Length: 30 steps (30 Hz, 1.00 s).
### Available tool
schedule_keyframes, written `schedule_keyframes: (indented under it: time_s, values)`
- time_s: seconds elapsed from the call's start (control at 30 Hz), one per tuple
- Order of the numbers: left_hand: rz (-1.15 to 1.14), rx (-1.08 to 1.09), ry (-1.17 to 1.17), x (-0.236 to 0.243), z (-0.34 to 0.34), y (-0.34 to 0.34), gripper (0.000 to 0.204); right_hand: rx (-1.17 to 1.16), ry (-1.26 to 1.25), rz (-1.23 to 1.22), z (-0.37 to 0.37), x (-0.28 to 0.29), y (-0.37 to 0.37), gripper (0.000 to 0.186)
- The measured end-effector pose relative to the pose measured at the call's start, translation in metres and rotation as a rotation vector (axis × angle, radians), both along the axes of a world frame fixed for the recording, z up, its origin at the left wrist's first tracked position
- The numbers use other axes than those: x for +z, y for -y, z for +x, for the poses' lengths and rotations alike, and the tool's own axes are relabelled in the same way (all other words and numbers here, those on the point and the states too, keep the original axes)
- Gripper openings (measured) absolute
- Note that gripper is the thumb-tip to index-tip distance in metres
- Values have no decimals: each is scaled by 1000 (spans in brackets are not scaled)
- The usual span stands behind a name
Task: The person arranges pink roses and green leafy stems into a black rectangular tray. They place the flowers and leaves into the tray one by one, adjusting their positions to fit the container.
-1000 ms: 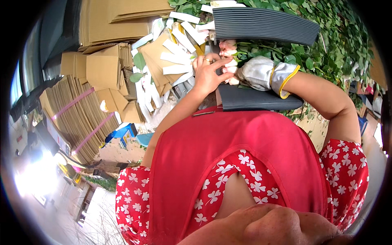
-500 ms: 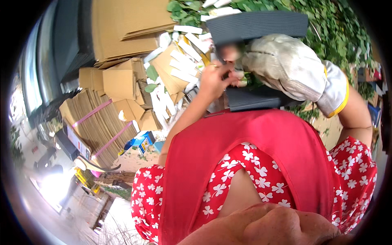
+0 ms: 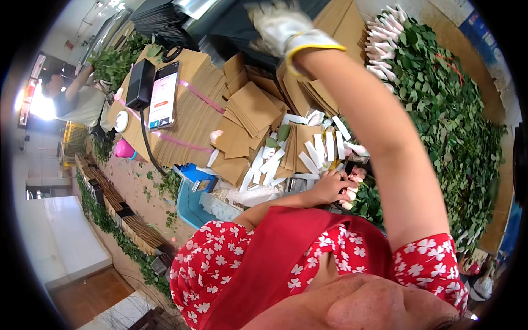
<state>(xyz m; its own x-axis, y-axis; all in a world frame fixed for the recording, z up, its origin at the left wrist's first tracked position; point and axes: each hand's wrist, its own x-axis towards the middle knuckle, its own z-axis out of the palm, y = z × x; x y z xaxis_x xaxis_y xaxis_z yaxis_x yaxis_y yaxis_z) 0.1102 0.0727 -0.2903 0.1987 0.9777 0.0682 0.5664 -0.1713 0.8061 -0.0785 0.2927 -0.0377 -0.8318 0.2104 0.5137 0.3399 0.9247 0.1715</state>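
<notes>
Pale pink roses [image 3: 348, 199] with green leaves lie just in front of my body. My bare left hand [image 3: 330, 188] is at their blooms, with its fingers curled against them. Far from it, at the top of the view, my right hand [image 3: 280, 30] wears a white work glove with a yellow-edged cuff. It is stretched over dark sheets [image 3: 234, 38], and motion smears its fingers. Small white strips [image 3: 313, 154] and brown cardboard pieces [image 3: 294, 146] lie beyond my left hand.
A large heap of leafy stems [image 3: 445, 143] with white-wrapped blooms fills the right side. At left, a phone [image 3: 164, 99] rests on a strapped cardboard stack [image 3: 192, 118]. A blue bin [image 3: 190, 206] stands below. Another person [image 3: 82, 102] handles greenery at far left.
My gloved right hand has left the roses and swung up over the dark sheets. The dark corrugated sheet around the roses no longer shows there. The view has turned; my left hand remains by the blooms.
</notes>
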Motion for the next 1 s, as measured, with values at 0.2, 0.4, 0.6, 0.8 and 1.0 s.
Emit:
schedule_keyframes:
  time_s: [0.2,0.4,0.6,0.8,1.0]
  values:
    - [-90,-199,-36,20,-19,-20,45,227,-73,-104,119,12,21,26]
    - [-552,-128,1670,138,-73,1,23,-48,364,-55,379,56,127,40]
    - [-679,184,485,30,-17,-29,40,-16,379,-451,406,-4,150,35]
    - [-289,-65,-327,69,-25,-31,46,-11,485,-614,408,-151,127,51]
    - [-69,-350,-394,37,-2,-30,98,89,669,-699,383,-48,106,48]
